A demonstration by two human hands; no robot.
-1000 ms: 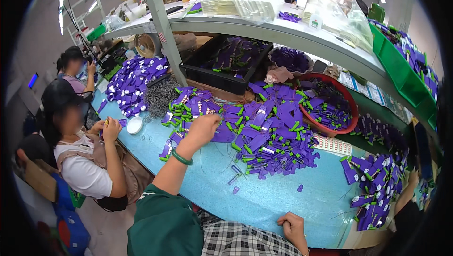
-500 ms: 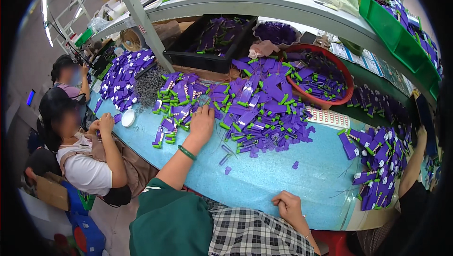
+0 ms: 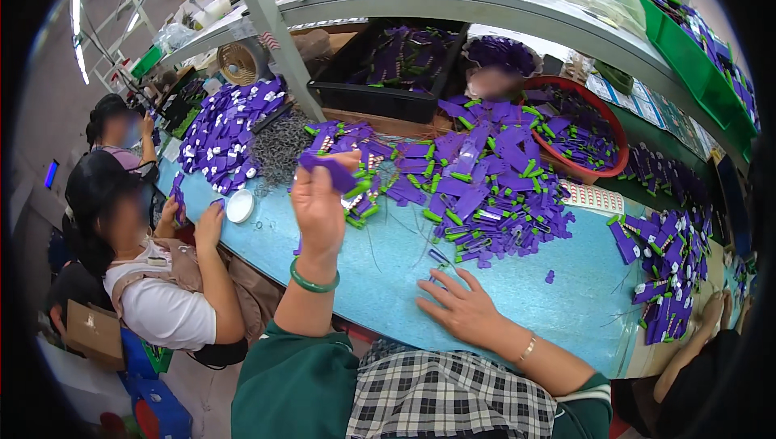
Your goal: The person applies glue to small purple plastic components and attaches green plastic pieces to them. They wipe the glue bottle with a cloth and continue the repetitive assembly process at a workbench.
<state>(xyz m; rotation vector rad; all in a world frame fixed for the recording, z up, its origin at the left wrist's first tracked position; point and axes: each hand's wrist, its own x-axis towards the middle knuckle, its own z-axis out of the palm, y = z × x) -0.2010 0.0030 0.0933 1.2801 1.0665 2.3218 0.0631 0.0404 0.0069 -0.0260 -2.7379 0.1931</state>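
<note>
Raised above the table, my left hand (image 3: 318, 217) grips a flat purple plastic piece (image 3: 331, 172) with a bright green end; its fingers are closed round it. My right hand (image 3: 467, 310) lies low over the blue table (image 3: 517, 338) with its fingers spread. Just past those fingertips is a small purple-and-clear part (image 3: 438, 258), partly hidden by the hand. Beyond both hands spreads a large heap of purple pieces with green ends (image 3: 501, 188). Thin wires trail from some of them.
Behind the heap stand a black tray (image 3: 376, 101) and a red basin (image 3: 621, 152), both holding purple parts. A shelf post (image 3: 275, 35) rises at the back left. Grey metal bits (image 3: 283, 146) and a white lid (image 3: 240, 206) lie left. A co-worker (image 3: 174, 277) sits at left; another person's arm (image 3: 687, 350) is at right.
My left hand has lifted from the heap with a purple-and-green piece in it. My right hand has moved forward and left from the table edge, and its curled fingers have spread.
</note>
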